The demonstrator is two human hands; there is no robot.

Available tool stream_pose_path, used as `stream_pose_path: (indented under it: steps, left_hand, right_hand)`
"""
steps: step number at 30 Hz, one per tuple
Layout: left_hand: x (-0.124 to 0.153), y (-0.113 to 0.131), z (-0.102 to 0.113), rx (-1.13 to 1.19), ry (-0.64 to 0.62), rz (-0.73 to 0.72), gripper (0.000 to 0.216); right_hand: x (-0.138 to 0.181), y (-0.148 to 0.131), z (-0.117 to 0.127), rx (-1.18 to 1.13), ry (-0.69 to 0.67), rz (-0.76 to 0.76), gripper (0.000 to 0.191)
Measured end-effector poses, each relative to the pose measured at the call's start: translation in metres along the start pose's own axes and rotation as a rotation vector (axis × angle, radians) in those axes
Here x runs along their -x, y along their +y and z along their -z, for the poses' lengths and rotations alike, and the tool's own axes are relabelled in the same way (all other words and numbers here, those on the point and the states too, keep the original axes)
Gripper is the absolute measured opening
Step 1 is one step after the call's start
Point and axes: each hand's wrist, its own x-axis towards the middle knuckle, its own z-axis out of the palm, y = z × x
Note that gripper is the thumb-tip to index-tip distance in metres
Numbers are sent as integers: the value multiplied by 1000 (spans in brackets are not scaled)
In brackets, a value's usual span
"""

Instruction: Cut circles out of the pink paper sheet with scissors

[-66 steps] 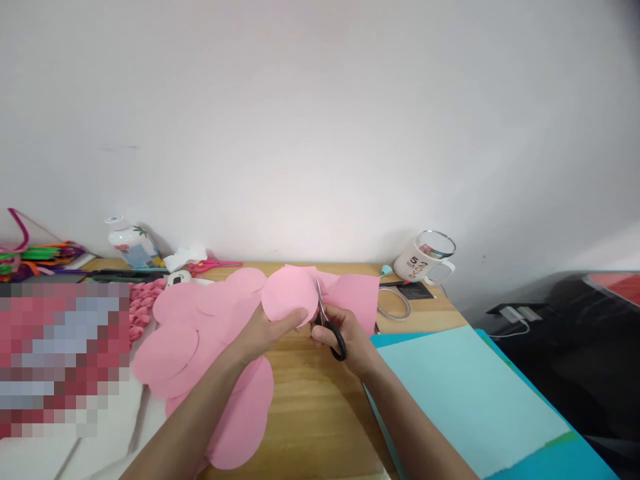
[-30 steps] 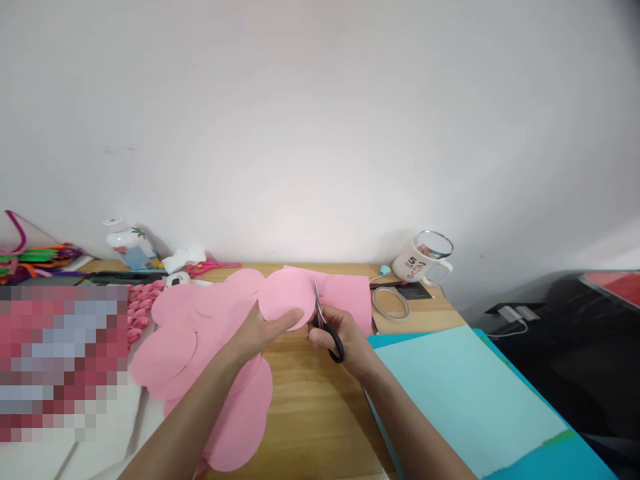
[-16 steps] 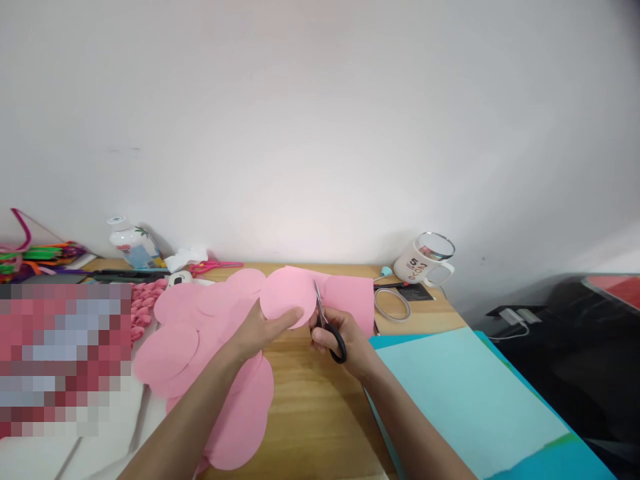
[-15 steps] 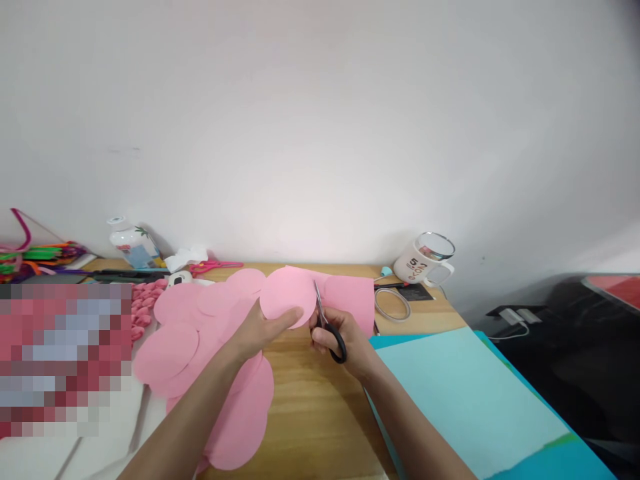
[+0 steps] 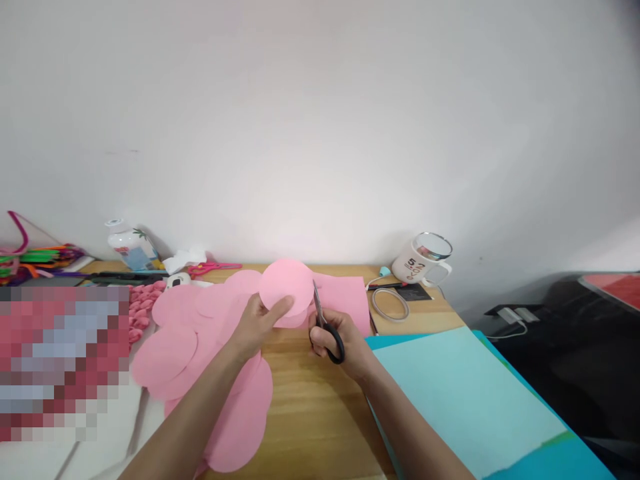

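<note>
A round pink paper disc (image 5: 287,283) is pinched in my left hand (image 5: 259,325), the thumb lying across its lower face. My right hand (image 5: 334,337) grips a pair of scissors (image 5: 332,339) by the black handles. Their metal blades point up, close beside the disc's right edge; I cannot tell whether they touch it. Behind the scissors lies a larger pink sheet (image 5: 346,297) on the wooden table. Many overlapping pink paper circles (image 5: 235,427) are spread under and left of my left forearm.
A white mug (image 5: 419,263) stands at the back right, near a coiled cable (image 5: 391,305). Light blue sheets (image 5: 460,393) cover the right side. Pink scissors (image 5: 215,267), a white bottle (image 5: 131,247) and colourful pipe cleaners (image 5: 45,259) lie along the wall at left.
My left hand has raised the disc slightly and shifted it a little leftward, apart from the pink sheet. The right hand keeps the scissors nearly in place.
</note>
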Motion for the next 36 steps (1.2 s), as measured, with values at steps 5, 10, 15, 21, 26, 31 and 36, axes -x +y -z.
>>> stream_pose_path:
  steps: [5,10,15,21,26,31,36]
  left_hand:
    - [5,5,-5,-124,73,15,43]
    - [9,7,-8,-101,66,31,43]
    - [8,7,-5,-112,-2,22,48]
    - [6,8,-3,-127,-46,2,47]
    - [7,10,-3,-124,-61,16,44]
    - [7,10,-3,-120,-88,4,42]
    - [7,5,-2,-122,-64,-14,40]
  right_hand:
    - [-1,3,0,-30,-2,-7,26]
    - [-2,3,1,4,31,23,31]
    - [-3,2,2,1,33,28,35]
    - [-3,4,2,-20,20,36,34]
    - [-2,4,2,-42,15,47,35]
    - [-3,4,2,-76,24,33,34]
    - [-3,5,3,-65,13,41,31]
